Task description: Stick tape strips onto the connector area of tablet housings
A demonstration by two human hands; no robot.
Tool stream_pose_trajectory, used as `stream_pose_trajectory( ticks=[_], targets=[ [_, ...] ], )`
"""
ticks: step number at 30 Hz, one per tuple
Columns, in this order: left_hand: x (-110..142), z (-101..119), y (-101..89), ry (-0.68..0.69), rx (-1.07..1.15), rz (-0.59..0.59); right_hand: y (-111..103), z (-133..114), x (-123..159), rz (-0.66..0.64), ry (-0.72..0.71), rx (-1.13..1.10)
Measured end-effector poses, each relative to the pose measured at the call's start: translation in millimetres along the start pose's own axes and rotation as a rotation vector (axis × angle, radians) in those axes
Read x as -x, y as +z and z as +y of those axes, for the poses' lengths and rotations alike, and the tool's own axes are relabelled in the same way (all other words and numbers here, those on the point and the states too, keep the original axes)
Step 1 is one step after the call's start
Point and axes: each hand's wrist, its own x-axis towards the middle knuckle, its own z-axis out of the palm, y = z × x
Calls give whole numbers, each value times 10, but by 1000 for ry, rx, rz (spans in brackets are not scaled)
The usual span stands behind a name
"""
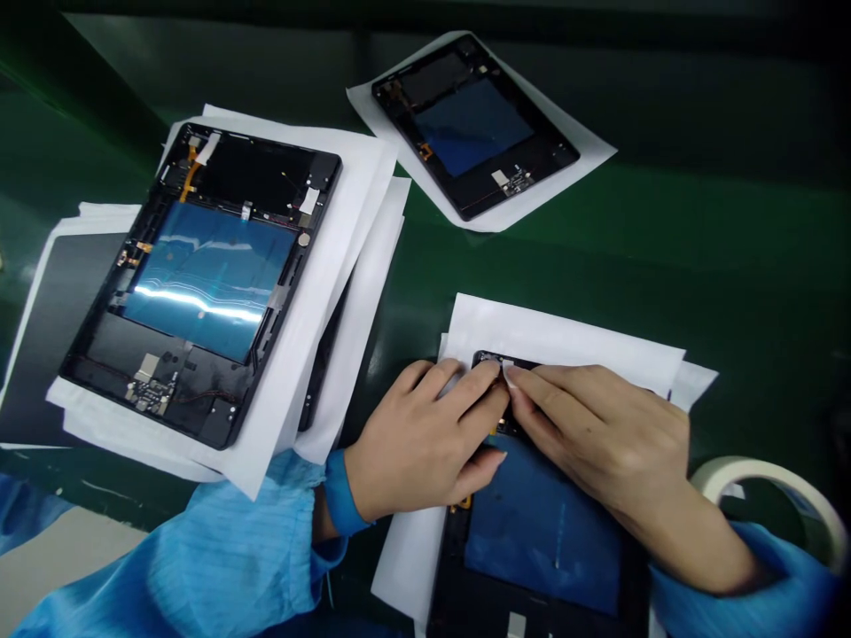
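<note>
An opened tablet frame (532, 540) with a blue battery panel lies on white paper (558, 332) right in front of me. My left hand (418, 443) rests flat on the frame's upper left part, fingers stretched toward its top edge. My right hand (598, 434) lies beside it, fingertips pressing a small white strip of tape (509, 370) at the frame's top edge. The fingertips of both hands meet there. Both sleeves are light blue.
A second opened tablet (199, 275) sits on a stack of white sheets at the left. A third (472, 124) lies on paper at the back. A roll of white tape (771, 496) stands at the right. The surface is a green belt (698, 248).
</note>
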Motion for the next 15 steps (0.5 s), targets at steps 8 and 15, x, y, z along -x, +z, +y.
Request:
stream_pose_trajectory(
  ticks=[8, 15],
  targets=[
    [6, 11, 38, -14, 10, 83, -29, -61, -89, -98, -19, 65],
    [-17, 8, 14, -21, 16, 109, -112, -215, -174, -223, -49, 210]
  ],
)
